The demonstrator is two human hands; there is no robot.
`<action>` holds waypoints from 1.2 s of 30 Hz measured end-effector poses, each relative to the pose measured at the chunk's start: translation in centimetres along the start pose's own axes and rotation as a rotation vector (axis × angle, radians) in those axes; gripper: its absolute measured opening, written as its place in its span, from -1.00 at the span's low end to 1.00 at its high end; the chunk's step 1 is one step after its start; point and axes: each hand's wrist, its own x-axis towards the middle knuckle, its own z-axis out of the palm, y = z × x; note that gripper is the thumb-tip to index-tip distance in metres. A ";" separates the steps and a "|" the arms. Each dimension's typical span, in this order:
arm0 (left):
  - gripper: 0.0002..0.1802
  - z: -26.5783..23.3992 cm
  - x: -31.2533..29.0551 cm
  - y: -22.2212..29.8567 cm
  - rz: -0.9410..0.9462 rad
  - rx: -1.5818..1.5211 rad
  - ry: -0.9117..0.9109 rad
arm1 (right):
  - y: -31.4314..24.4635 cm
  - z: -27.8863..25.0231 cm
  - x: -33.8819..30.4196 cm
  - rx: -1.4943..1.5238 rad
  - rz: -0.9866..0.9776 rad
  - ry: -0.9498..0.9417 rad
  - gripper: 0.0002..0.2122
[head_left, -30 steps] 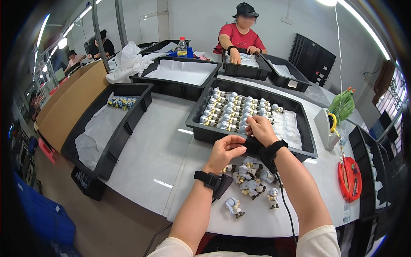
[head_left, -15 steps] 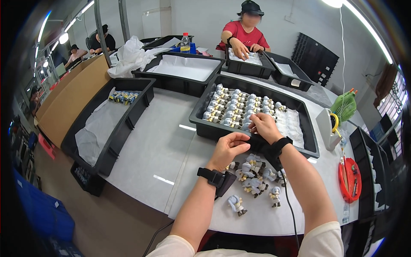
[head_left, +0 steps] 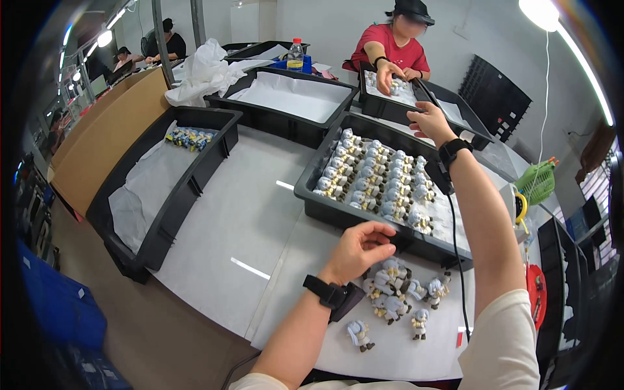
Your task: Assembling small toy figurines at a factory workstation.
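Observation:
My right hand (head_left: 430, 123) reaches over the far right part of a black tray (head_left: 312, 194), its fingers apart and no object visible in them. Small grey-haired figurines (head_left: 367, 172) lie in rows on white lining inside that tray. Beyond my fingertips, a co-worker's hand (head_left: 388, 77) hovers over another tray, with a small figurine by its fingers. At the near edge of the black tray, my left hand (head_left: 363, 252) is loosely curled, thumb and fingers apart, with nothing visible in it. Just beside it lies a pile of loose figurines (head_left: 390, 286) on the white table.
To the left stands a black tray (head_left: 162, 244) with a few blue-and-yellow figures (head_left: 190, 138). A paper-lined tray (head_left: 286, 97), crumpled white plastic (head_left: 205, 75) and a bottle (head_left: 295, 57) sit farther back. A green basket (head_left: 538, 181) and red dish (head_left: 537, 296) are at the right.
My right hand has left the near side of the tray and stretched away toward the co-worker. A figurine shows where it was. My left hand stays near the tray's front edge.

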 end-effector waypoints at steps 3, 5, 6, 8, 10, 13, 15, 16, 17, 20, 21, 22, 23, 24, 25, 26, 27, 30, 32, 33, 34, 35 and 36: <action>-0.65 -0.4 -0.6 0.0 -0.010 0.049 0.008 | 0.6 2.4 4.2 0.068 0.041 0.137 -0.22; -0.62 -0.5 -0.2 -0.1 -0.018 0.086 -0.011 | 1.8 3.0 7.1 0.137 0.066 0.264 -0.13; -0.62 -0.7 -0.4 0.1 -0.015 0.107 -0.011 | 1.6 3.5 7.7 0.229 0.070 0.236 -0.07; -0.61 -0.4 -0.4 0.4 -0.008 0.117 -0.036 | 2.7 2.6 10.8 0.134 0.049 0.280 -0.22; -0.60 -0.4 -0.7 0.7 -0.002 0.122 -0.033 | 1.5 2.6 10.4 0.071 0.100 0.223 -0.52; -0.61 -0.3 -0.8 0.6 0.003 0.139 -0.027 | 2.5 1.8 9.1 0.103 0.184 0.278 -0.72; -0.63 -0.3 -1.1 0.3 0.004 0.090 -0.016 | 1.8 0.8 6.5 0.301 0.289 0.303 -0.83; -0.65 -0.3 -1.2 0.1 -0.011 0.034 0.014 | 1.1 -0.1 4.7 0.396 0.329 0.232 -0.90; -0.65 -0.4 -1.3 0.2 -0.009 0.040 -0.006 | 0.6 -0.8 3.0 0.433 0.345 0.212 -0.93; -0.70 -0.6 -0.9 -0.1 -0.061 -0.007 -0.055 | -0.2 -5.2 -3.5 0.554 0.294 0.147 -0.93; -0.72 -0.3 -0.3 -0.5 -0.044 -0.015 -0.098 | -0.1 -7.2 -6.4 0.527 0.272 0.127 -0.90; -0.75 0.0 0.0 -0.7 -0.037 -0.004 -0.128 | -0.5 -9.0 -9.7 0.467 0.208 0.128 -0.88; -0.77 0.3 0.1 -0.2 -0.035 0.047 -0.129 | -0.9 -10.5 -13.1 0.409 0.151 0.116 -0.85; -0.78 0.5 0.1 -0.1 -0.030 0.093 -0.136 | -1.4 -11.7 -16.6 0.303 0.163 0.141 -0.81; -0.77 0.3 0.0 0.2 -0.028 0.137 -0.104 | -1.8 -12.3 -19.6 0.199 0.164 0.153 -0.78; -0.77 0.0 0.0 0.1 -0.021 0.158 -0.073 | -1.1 -12.7 -22.0 0.141 0.161 0.148 -0.77; -0.78 0.2 0.1 0.1 0.005 0.177 -0.071 | -0.2 -13.3 -25.1 0.078 0.158 0.156 -0.76; -0.84 1.4 -0.4 1.6 0.064 0.317 0.011 | 2.9 -14.7 -33.8 0.037 0.076 0.104 -0.80; -0.85 1.9 -0.9 2.2 0.137 0.356 0.007 | 3.9 -14.0 -39.4 -0.076 0.078 0.154 -0.79; -0.85 2.3 -1.1 2.3 0.197 0.357 0.001 | 3.9 -13.3 -42.1 -0.186 0.026 0.205 -0.79; -0.86 2.8 -1.4 2.8 0.212 0.409 0.025 | 4.9 -12.9 -44.4 -0.345 -0.029 0.240 -0.76; -0.86 3.2 -2.1 3.4 0.230 0.464 0.057 | 4.7 -12.2 -46.4 -0.320 -0.015 0.242 -0.78; -0.86 4.0 -3.0 4.0 0.265 0.547 0.034 | 5.8 -11.3 -47.9 -0.114 0.015 0.245 -0.78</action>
